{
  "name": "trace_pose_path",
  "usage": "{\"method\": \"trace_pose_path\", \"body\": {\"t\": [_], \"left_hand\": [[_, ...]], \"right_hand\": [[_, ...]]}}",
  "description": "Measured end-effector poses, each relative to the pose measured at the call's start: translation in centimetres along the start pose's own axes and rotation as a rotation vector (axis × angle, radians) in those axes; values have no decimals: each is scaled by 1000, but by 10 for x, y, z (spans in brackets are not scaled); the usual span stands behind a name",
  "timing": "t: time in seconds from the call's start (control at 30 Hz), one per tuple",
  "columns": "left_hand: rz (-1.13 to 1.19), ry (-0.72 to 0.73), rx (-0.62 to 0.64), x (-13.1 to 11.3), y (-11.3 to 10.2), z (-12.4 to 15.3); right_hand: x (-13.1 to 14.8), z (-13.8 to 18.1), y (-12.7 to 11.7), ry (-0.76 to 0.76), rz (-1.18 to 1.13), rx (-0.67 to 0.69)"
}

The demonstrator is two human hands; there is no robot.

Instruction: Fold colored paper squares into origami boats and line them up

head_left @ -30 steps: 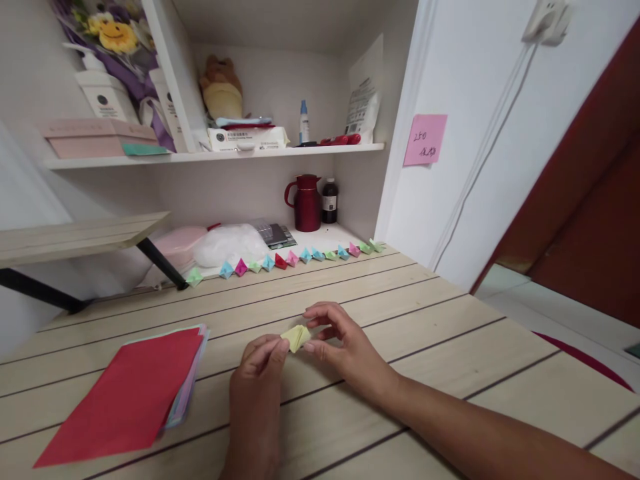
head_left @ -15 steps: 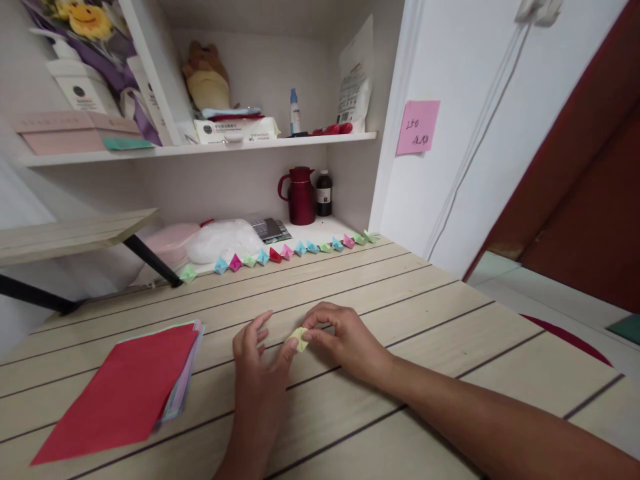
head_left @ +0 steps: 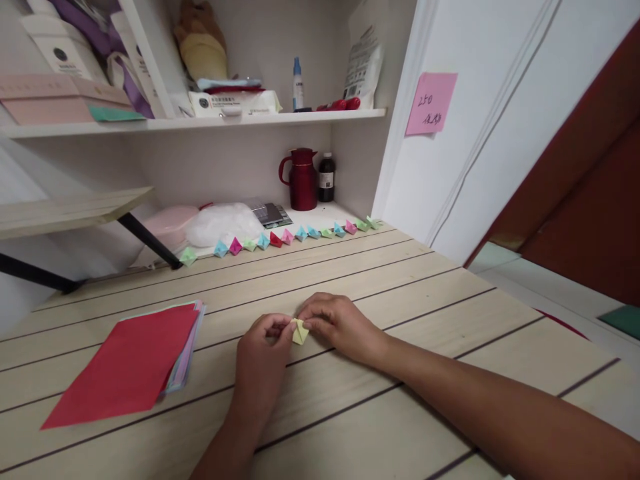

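Yellow paper [head_left: 301,333], folded small into a rough diamond, sits between our hands over the middle of the tabletop [head_left: 350,443]. Can't tell whether its lower tip touches the wood.

Our left hand [head_left: 266,347] has thumb and index closed on its left corner, other fingers curled in. Our right hand [head_left: 343,325] has thumb and fingertips closed at the upper right edge; its far-side fingers are hidden, so we can't tell how many bear on it.

Handling, our read: next to no weight, stiffer where layers stack, soft at single-ply edges. Not slippery, but easy to crush or tear at a tip. We'd take it by the thick folded corners, light pinch, thumbs flat, off the open flaps.

To our left: a paper stack [head_left: 133,363], red sheet on top, paler edges showing at its right side. Beyond our hands, a row of small folded paper pieces [head_left: 275,240] in mixed colours lines the table's back edge. Behind that we see a dark red jug [head_left: 303,181] beside a dark bottle [head_left: 327,179].
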State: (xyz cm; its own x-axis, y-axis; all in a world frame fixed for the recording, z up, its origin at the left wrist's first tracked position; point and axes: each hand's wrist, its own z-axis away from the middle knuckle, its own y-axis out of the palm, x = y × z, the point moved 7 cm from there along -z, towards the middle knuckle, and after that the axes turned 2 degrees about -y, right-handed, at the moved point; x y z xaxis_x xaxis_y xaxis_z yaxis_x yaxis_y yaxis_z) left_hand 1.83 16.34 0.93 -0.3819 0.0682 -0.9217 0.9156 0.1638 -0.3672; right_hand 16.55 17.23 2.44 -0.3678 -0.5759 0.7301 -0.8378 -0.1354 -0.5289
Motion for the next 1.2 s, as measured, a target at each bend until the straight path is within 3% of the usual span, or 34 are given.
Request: {"method": "trace_pose_path", "body": {"t": [0.3, 0.77, 1.2], "left_hand": [[19, -49, -82, 7, -4, -1], [1, 37, -93, 4, 1, 7], [-107, 119, -73, -1, 5, 10]], "right_hand": [[-20, 6, -1, 227, -46, -123], [5, 3, 7, 37, 234, -93], [8, 5, 12, 67, 273, -10]]}}
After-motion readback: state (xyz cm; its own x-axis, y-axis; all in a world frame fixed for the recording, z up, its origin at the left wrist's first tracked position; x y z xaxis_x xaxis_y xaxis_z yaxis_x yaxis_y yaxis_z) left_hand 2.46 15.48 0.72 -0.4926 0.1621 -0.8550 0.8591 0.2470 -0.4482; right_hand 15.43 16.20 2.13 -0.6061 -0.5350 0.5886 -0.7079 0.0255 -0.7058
